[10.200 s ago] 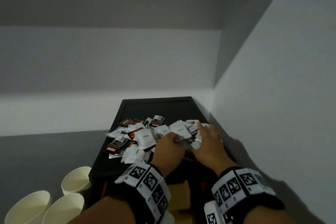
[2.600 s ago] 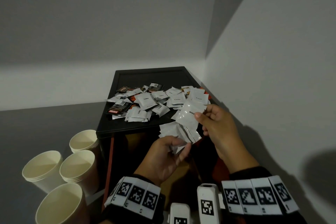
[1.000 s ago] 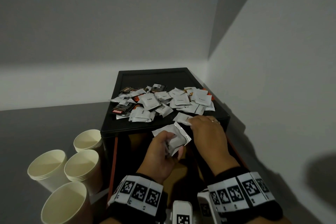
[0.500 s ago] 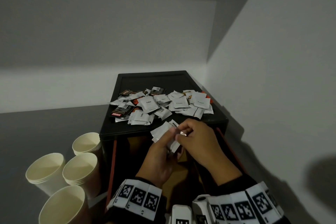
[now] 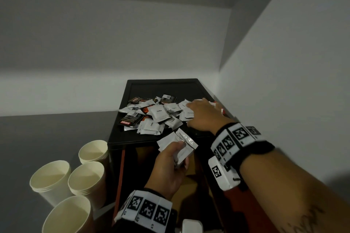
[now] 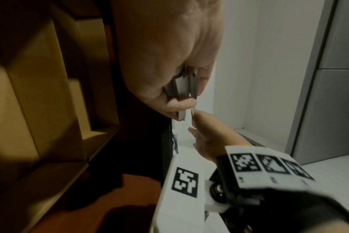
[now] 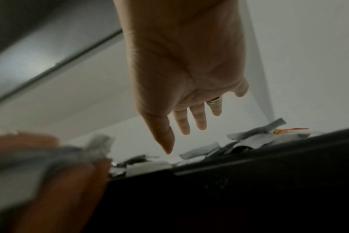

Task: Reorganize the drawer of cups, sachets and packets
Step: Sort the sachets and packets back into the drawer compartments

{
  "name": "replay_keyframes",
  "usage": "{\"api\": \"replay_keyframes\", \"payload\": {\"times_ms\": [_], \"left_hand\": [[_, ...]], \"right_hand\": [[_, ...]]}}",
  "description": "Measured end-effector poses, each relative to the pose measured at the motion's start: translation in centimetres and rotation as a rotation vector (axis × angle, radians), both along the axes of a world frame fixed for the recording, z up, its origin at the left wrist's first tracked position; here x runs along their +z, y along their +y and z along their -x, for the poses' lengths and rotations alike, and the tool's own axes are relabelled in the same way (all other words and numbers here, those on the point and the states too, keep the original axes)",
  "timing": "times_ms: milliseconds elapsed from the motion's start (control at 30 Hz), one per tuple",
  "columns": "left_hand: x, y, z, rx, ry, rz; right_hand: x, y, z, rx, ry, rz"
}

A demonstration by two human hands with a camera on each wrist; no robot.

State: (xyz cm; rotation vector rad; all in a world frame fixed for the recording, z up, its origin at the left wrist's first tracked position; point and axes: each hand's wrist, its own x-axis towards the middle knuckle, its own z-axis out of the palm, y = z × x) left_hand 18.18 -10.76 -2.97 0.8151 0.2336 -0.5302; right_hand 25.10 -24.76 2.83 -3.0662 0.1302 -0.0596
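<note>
A heap of white sachets (image 5: pixel 158 114) and dark packets (image 5: pixel 130 120) lies on the black cabinet top (image 5: pixel 164 86). My left hand (image 5: pixel 171 159) grips a bunch of white sachets (image 5: pixel 182 143) in front of the cabinet's front edge, above the open drawer; the left wrist view shows the sachets (image 6: pixel 182 88) pinched edge-on in my left hand (image 6: pixel 181 108). My right hand (image 5: pixel 202 113) reaches over the right side of the heap with straight, spread fingers (image 7: pixel 184 124) and holds nothing.
Several stacks of cream paper cups (image 5: pixel 86 178) stand on the grey floor at the lower left. The drawer's brown inner dividers (image 6: pixel 50 88) show below my left hand. A white wall (image 5: pixel 284 81) runs close along the right of the cabinet.
My right hand has left the bunch in my left hand and moved forward over the heap, now with its fingers spread. My left hand still holds the sachets at the same place.
</note>
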Motion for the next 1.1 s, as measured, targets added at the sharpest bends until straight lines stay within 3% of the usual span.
{"api": "replay_keyframes", "payload": {"times_ms": [133,300,367,633,700,767,867,967,1100], "left_hand": [[0.2,0.1,0.0,-0.011,0.010,-0.001],[0.2,0.2,0.0,-0.021,0.004,-0.005],[0.2,0.2,0.0,-0.022,0.007,0.000],[-0.3,0.0,-0.3,-0.020,-0.012,0.036],[-0.5,0.0,-0.3,-0.035,-0.039,0.055],[-0.7,0.0,-0.4,-0.040,-0.067,0.056],[-0.9,-0.3,-0.3,-0.032,-0.121,0.054],[-0.9,-0.5,-0.2,-0.001,-0.166,0.082],[-1.0,-0.3,-0.2,0.051,-0.216,0.075]], "right_hand": [[-0.3,0.4,-1.1,-0.005,0.084,0.095],[-0.5,1.0,-0.9,0.116,-0.111,0.218],[-0.6,1.0,-0.3,0.140,-0.183,0.180],[0.2,-0.5,0.8,-0.033,-0.280,-0.292],[0.8,-1.0,2.1,-0.080,-0.390,-0.525],[0.8,-1.1,4.1,-0.133,-0.466,-0.904],[0.1,-0.5,7.0,-0.241,-0.384,-1.307],[-0.8,0.3,9.4,-0.234,-0.338,-1.469],[-2.1,1.1,10.8,-0.237,-0.343,-1.525]]}}
